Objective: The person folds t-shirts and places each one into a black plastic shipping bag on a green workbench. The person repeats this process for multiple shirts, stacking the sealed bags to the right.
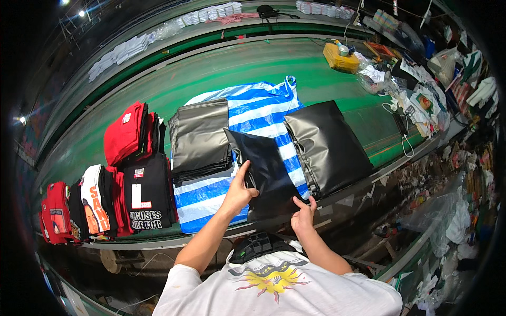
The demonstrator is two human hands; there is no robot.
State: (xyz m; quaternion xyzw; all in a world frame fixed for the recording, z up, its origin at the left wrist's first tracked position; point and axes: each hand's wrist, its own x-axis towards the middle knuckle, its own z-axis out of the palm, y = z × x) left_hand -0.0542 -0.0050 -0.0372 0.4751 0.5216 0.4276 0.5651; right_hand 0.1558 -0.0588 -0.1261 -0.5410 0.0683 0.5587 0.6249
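A black plastic mailing bag lies tilted between my hands, over a blue-and-white striped plastic sheet or bag. My left hand grips its left edge, fingers spread along it. At its lower right corner, my right hand pinches the edge between thumb and fingers. To the left rests a stack of flat black plastic bags; on the right is a pile of fuller black packages. Folded black T-shirts with printing stand left of the striped sheet, with red folded shirts behind them.
More folded shirts line the left of the green table. A yellow block or container, a white cable and heaped plastic and cloth occupy the right end. White bundles lie on a far table. Scraps fill the floor at right.
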